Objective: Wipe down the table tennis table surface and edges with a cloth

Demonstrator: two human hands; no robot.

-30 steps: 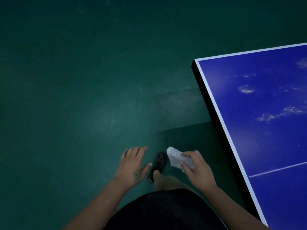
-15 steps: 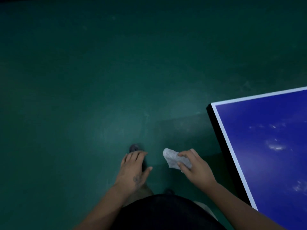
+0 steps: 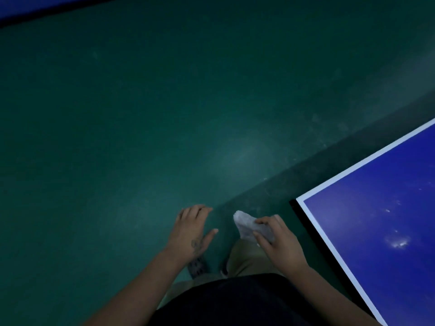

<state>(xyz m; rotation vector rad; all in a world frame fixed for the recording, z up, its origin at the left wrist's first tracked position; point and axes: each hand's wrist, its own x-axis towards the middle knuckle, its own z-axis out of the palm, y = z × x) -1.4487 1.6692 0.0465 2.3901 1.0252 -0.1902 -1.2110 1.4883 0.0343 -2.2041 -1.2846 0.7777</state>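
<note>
Cloth (image 3: 249, 225) is bunched in the right hand (image 3: 280, 243), pinched between fingers and thumb, beside the blue surface (image 3: 376, 220), not touching it; left hand (image 3: 190, 229) is spread and empty. White smudges (image 3: 397, 243) suggest wiping is not yet finished

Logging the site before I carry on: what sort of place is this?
Likely an indoor table tennis hall: a blue table with white edge lines, a green sports-type floor, and a blue strip at top left that may be a second table. The right hand holds a cloth.
</note>
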